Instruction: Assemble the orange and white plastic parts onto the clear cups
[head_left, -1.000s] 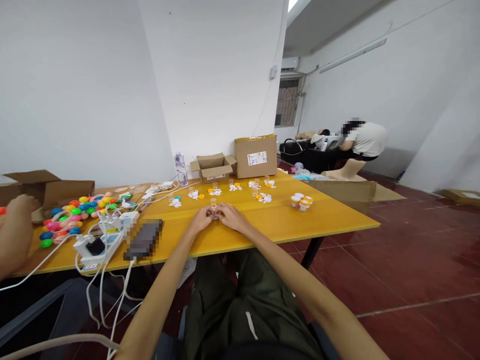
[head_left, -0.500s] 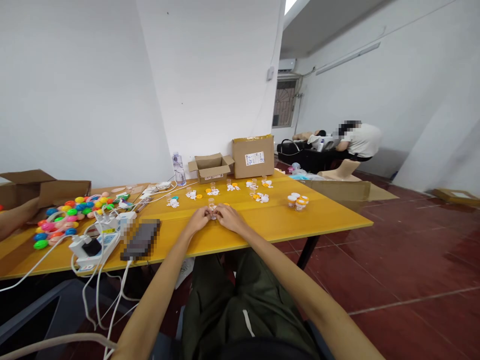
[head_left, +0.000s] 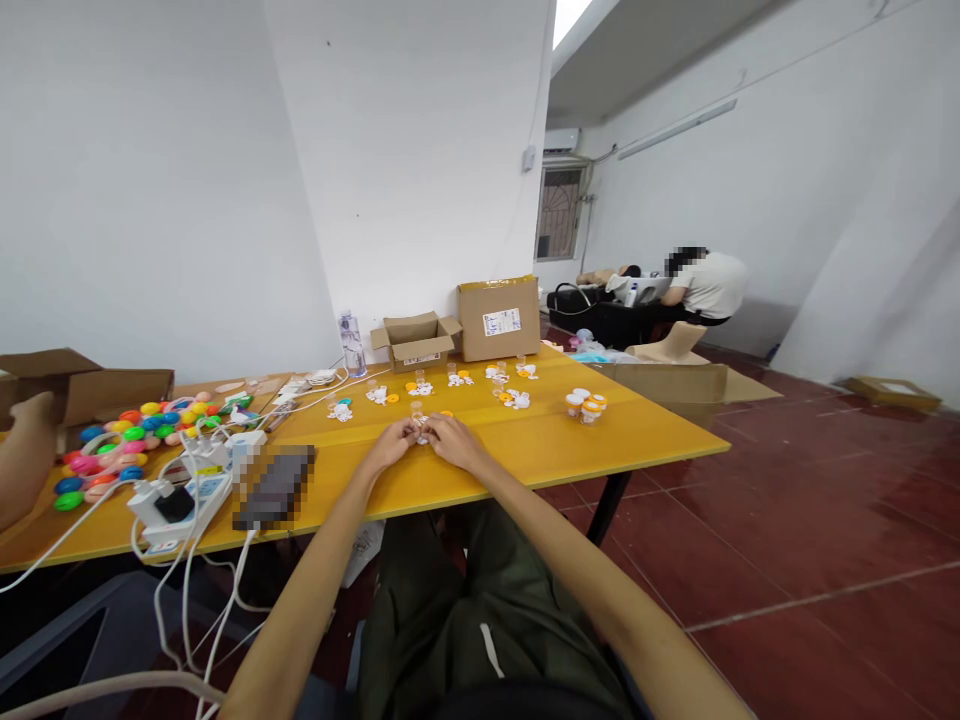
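Observation:
My left hand (head_left: 394, 441) and my right hand (head_left: 451, 442) meet over the front part of the yellow table (head_left: 547, 450). The fingers of both are pinched together around something small, which they mostly hide. Just behind my fingertips stands a small clear cup (head_left: 417, 407). By my right hand an orange ring-like piece (head_left: 446, 413) shows in part. Farther back lie several little heaps of small white pieces (head_left: 341, 410), with clear cups and orange pieces among them. To the right stands a cluster of small tubs with white and orange tops (head_left: 586, 404).
A phone (head_left: 274, 487), a power strip (head_left: 187, 508) with cables and colourful beads (head_left: 142, 430) lie left. Another person's arm (head_left: 26, 460) reaches in there. A bottle (head_left: 352, 343), an open carton (head_left: 417, 345) and a larger box (head_left: 499, 318) stand behind. Someone sits bent over (head_left: 712, 285) far right.
The view has shifted slightly, so the table appears a little farther left. At the far left the other person's arm has changed its pose. My hands stay together at nearly the same spot.

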